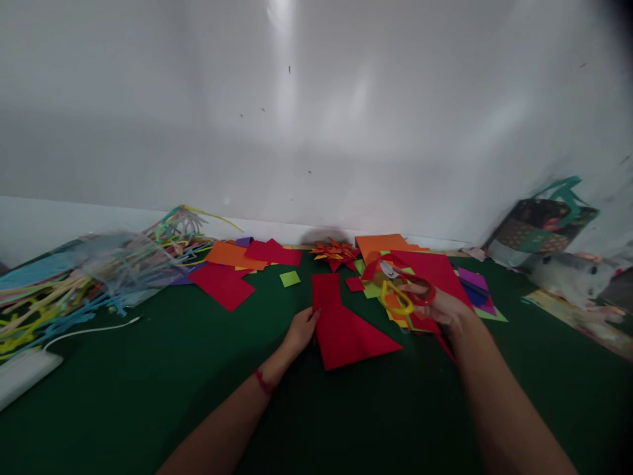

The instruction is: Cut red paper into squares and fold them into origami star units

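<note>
My left hand [301, 331] pinches the left edge of a red sheet of paper [353, 336], cut to an irregular shape with a narrow upper part and a point to the right. On the right, my right hand [438, 305] is closed on a pair of scissors [395, 300] with one yellow and one red handle loop. The scissors are slightly blurred and lie over a pile of coloured paper pieces; their blades point up and to the left, away from the sheet in my left hand. A small lime green square [290, 278] lies beyond my left hand.
A red and orange folded paper flower [335, 252] stands near the wall. Red paper [222, 284] and orange pieces lie left, beside a plastic-wrapped bundle of colourful pipe cleaners [113, 260]. A white device with a cable [27, 373] is at far left, a dark patterned bag [541, 224] at far right.
</note>
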`<state>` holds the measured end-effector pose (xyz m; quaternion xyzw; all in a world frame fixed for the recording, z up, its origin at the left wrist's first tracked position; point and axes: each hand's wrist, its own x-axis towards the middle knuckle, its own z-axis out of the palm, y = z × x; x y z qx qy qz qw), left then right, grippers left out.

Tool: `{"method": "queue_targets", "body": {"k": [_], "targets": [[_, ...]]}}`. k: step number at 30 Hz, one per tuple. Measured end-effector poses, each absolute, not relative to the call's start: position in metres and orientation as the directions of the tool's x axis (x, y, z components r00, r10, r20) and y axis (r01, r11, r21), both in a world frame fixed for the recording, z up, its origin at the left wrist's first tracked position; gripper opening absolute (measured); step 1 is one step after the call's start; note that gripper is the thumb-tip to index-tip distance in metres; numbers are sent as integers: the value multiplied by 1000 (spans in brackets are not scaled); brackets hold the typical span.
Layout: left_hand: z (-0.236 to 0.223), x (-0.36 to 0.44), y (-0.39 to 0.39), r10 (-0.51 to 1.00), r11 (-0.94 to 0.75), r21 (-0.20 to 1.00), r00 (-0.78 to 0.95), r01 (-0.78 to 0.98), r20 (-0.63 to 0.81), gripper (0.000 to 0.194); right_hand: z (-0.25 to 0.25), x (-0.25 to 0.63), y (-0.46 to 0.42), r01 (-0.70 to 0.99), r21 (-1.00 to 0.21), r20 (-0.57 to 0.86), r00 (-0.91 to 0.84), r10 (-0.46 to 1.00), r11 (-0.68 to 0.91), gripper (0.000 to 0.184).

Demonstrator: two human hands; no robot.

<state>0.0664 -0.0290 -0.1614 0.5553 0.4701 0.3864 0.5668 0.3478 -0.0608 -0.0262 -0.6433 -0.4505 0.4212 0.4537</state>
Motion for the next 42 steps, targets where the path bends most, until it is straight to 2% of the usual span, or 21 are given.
{"method": "queue_targets", "body": {"k": [2, 3, 5, 6, 8, 11, 13, 15, 20, 25, 27, 31, 34, 36, 38, 39, 41, 42], "targets": [[-159, 66, -29, 969, 81, 995, 231, 56, -92, 35, -41, 322, -70, 122, -981, -132, 170, 977, -153, 44], [-158, 65, -28, 974, 77, 996, 210, 39, -84, 35, -49, 309, -74, 0, -993, -120, 124, 985, -121, 54], [-154, 60, -25, 987, 60, 998, 149, -2, -59, 34, -65, 283, -79, -162, -987, -45, 172, 984, -17, 69], [-152, 57, -23, 993, 48, 999, 109, -24, -45, 35, -73, 272, -81, -192, -981, -10, 185, 983, 26, 70], [-149, 49, -19, 999, 21, 998, 32, -67, -19, 35, -84, 256, -81, -248, -964, 47, 197, 979, 96, 57], [-146, 38, -12, 999, 0, 991, -39, -131, -5, 36, -94, 245, -79, -296, -947, 50, 244, 968, 123, 36], [-147, 33, -8, 998, -1, 983, -64, -181, -11, 37, -99, 243, -79, -304, -946, 45, 231, 972, 116, 24], [-150, 30, -4, 997, 4, 970, -79, -243, -24, 38, -105, 243, -80, -300, -946, 52, 226, 973, 120, 21], [-153, 32, 2, 998, 52, 929, -17, -367, -62, 37, -117, 242, -80, -205, -974, 18, 363, 932, 99, 30], [-149, 43, -5, 982, 148, 918, 168, -369, -90, 35, -126, 238, -71, -172, -982, -7, 452, 892, 79, 47], [-147, 47, -8, 969, 180, 913, 224, -367, -102, 36, -128, 236, -69, -170, -981, 4, 470, 882, 95, 49], [-141, 44, -7, 961, 215, 881, 253, -421, -113, 49, -129, 236, -70, -146, -981, 39, 501, 865, 128, 45], [-134, 32, -2, 938, 301, 784, 316, -543, -141, 61, -126, 243, -70, -119, -982, 67, 510, 857, 148, 45], [-128, 21, 2, 921, 350, 733, 359, -584, -154, 63, -123, 248, -69, -101, -982, 89, 498, 863, 160, 46], [-121, 8, 3, 891, 398, 749, 417, -530, -179, 60, -121, 253, -70, -85, -982, 108, 470, 876, 166, 45], [-117, 2, 3, 830, 470, 778, 508, -416, -230, 59, -120, 255, -70, -79, -983, 112, 452, 885, 165, 45], [-108, -10, 0, 698, 505, 849, 653, -157, -294, 50, -119, 256, -70, -71, -986, 109, 415, 903, 151, 43], [-104, -14, -2, 660, 510, 855, 680, -92, -320, 45, -119, 256, -71, -68, -987, 104, 399, 911, 143, 43]]}}
